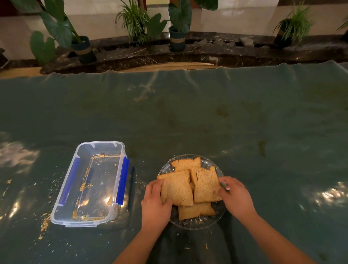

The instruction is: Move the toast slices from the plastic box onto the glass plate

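Several brown toast slices [188, 186] lie piled on the round glass plate [195, 225] near the table's front edge. My left hand [155, 204] grips the left edge of the left top slice [178, 188]. At the plate's right side, my right hand [234, 197] has its fingers on the right edge of the right top slice [206, 185]. To the left stands the clear plastic box [89, 184] with blue side clips; it holds only crumbs.
The table wears a dark green cloth [248, 128] under a shiny clear cover. Crumbs are scattered left of and in front of the box. Potted plants [179, 21] line a dark stone ledge behind the table's far edge.
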Available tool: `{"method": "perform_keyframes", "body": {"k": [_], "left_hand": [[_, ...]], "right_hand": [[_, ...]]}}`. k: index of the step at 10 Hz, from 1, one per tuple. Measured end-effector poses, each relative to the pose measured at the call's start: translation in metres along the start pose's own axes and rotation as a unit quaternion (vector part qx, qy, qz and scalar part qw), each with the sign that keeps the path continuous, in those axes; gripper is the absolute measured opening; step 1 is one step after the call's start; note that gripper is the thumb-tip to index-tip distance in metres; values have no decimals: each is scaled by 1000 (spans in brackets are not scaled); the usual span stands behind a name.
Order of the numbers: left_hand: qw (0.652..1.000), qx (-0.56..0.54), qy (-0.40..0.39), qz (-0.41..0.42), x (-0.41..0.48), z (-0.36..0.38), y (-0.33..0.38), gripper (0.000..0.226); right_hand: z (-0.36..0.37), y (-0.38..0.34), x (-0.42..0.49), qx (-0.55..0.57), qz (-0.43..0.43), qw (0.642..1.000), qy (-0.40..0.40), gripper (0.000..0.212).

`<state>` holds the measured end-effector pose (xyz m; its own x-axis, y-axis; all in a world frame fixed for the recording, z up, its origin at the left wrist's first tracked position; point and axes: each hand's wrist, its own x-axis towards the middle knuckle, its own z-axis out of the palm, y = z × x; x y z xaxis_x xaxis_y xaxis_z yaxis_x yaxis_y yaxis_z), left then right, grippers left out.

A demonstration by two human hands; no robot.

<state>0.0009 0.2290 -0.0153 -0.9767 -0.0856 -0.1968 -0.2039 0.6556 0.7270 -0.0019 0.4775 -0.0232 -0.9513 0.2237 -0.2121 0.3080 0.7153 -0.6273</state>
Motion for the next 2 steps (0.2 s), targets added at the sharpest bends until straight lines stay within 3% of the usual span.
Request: {"method": "perform_keyframes", "body": {"k": [2], "left_hand": [[995,79,5,54,12,-17,13,59]], "right_hand": [[-14,-16,1,47,-32,998,29,28]]}}
